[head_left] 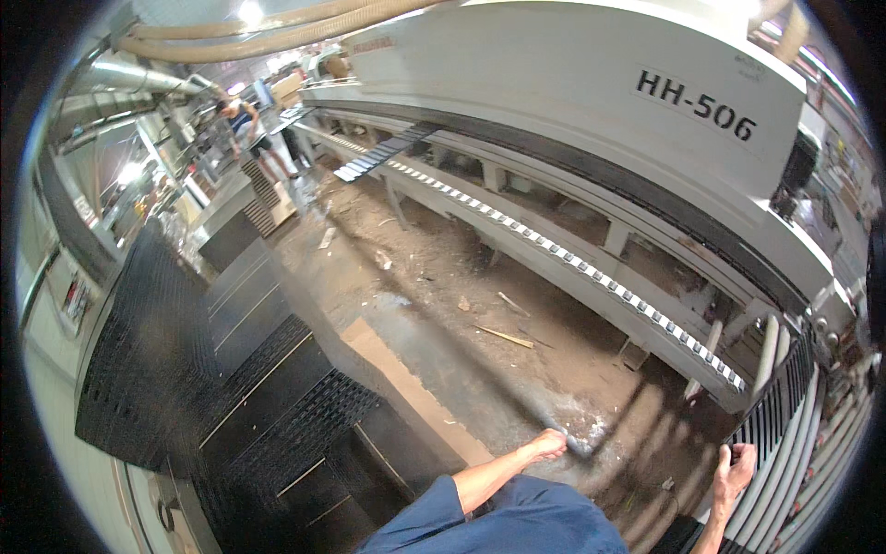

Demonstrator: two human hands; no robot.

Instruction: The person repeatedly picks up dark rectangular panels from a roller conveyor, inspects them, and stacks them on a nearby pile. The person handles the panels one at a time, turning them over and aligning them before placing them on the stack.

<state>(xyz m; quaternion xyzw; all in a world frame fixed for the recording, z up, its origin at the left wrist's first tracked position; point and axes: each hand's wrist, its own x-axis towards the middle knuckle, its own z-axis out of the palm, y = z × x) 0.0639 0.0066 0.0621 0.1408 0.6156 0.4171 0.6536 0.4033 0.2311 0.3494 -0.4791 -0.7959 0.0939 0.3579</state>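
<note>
My left hand [548,444] is held out over the floor, its fingers curled into a loose fist. Nothing shows sticking out of it. At the lower right, my right hand [736,471] has its fingers bent at the near end of a black slatted panel [783,392]. It appears to grip that panel's edge, though the fingertips are partly hidden. The panel lies beside grey roller-like pipes [801,443], at the end of a long pale machine [572,83]. A row of small white-and-dark blocks [572,258] runs along the machine's front rail.
Tall stacks of black panels [268,369] stand to my left, with a cardboard sheet [406,379] beside them. Another slatted panel [388,152] juts from the machine farther along. Wood scraps [504,336] litter the dirty floor. Another person [245,129] stands at the far left.
</note>
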